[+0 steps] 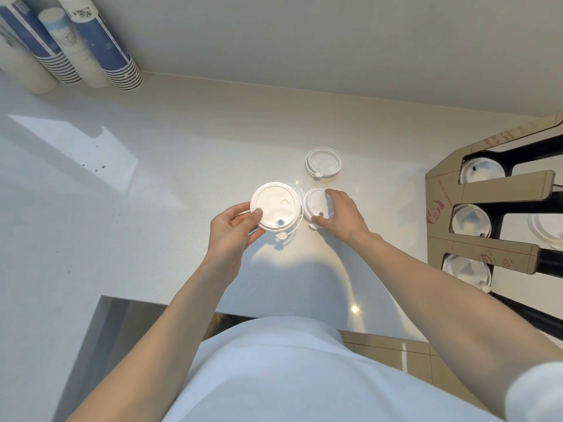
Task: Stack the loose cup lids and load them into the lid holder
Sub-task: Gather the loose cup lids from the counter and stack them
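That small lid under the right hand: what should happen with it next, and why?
Probably lift that small lid and set it onto the large lid held in the left hand. The right hand already has its fingers around the small lid's rim on the counter, and another loose lid still waits behind.

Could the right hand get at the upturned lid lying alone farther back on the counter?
Probably yes: the upturned lid sits just beyond the right hand with bare counter between, though that hand's fingers currently grip another lid.
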### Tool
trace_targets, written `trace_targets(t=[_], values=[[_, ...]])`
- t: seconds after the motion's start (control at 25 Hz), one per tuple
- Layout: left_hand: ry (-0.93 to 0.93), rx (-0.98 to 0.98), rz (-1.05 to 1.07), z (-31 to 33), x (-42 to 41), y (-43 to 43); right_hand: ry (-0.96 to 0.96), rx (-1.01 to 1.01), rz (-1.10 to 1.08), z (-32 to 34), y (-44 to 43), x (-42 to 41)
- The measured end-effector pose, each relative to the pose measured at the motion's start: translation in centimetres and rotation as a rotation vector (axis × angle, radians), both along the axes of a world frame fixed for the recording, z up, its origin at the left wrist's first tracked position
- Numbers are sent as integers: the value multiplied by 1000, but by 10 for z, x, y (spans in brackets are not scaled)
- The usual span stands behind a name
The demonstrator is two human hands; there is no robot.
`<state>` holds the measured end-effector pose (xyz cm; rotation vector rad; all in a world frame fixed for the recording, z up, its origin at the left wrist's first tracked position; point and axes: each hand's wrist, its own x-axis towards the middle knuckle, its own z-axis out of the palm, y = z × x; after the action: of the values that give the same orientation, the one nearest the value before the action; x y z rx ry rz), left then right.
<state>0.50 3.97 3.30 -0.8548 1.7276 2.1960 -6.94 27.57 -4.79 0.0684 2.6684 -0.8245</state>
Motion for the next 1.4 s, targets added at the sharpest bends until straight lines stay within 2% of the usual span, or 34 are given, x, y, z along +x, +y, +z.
trace_targets(t=[0.24, 0.44, 0.8, 1.24, 1.4], values=[[-3, 7, -1, -2, 1, -4, 165, -230, -101, 28, 0, 22], [6, -4, 7, 1, 2, -8, 263, -399, -98, 65, -5, 40], [54, 30, -43, 10, 7, -17, 238, -634, 15, 104, -34, 59], [98, 64, -115, 29, 9, -23, 224, -649, 89, 118, -56, 61], [112, 61, -142, 34, 8, -22, 182, -748, 54, 116, -59, 64]])
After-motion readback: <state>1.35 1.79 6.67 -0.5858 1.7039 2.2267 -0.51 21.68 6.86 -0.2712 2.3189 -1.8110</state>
